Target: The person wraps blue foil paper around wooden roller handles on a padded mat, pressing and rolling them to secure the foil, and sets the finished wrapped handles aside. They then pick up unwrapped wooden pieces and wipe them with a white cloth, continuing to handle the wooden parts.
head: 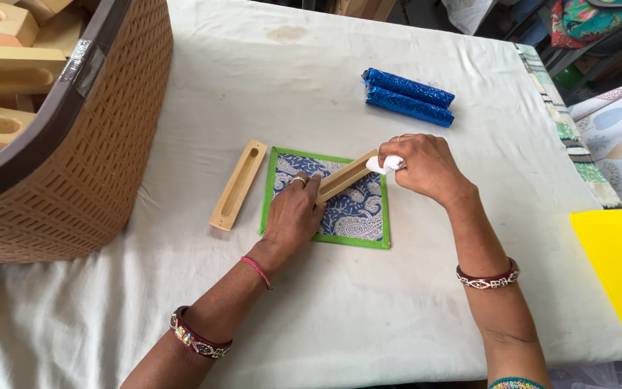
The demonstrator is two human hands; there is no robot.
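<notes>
hands work at the middle of a table [368, 310] covered in a pale cloth. left hand [294, 214] lies palm-down on a square blue patterned mat [350, 216] with a green border, its fingers stretched forward and pressing on the near end of a narrow wooden block [345, 176] that lies slantwise across the mat's upper part. a ring shows on one finger, a thin pink thread circles the wrist, and a dark red bangle sits further up the forearm. right hand [422, 167] comes in from the right, its fingers curled and pinched around a small white piece [385, 164], held right against the far end of the wooden block; what the white piece is, i cannot tell. a dark red bangle with pale studs sits on this forearm too.

just left of the mat, apart from it, lies a second wooden block [238, 184] with a long slot cut in its top. further back on the cloth, well apart from the hands, two blue shiny rolls [407, 96] lie side by side. at the left edge stands a brown woven basket [88, 151] holding more slotted wooden blocks. a yellow thing [617, 263] juts in at the right edge.
</notes>
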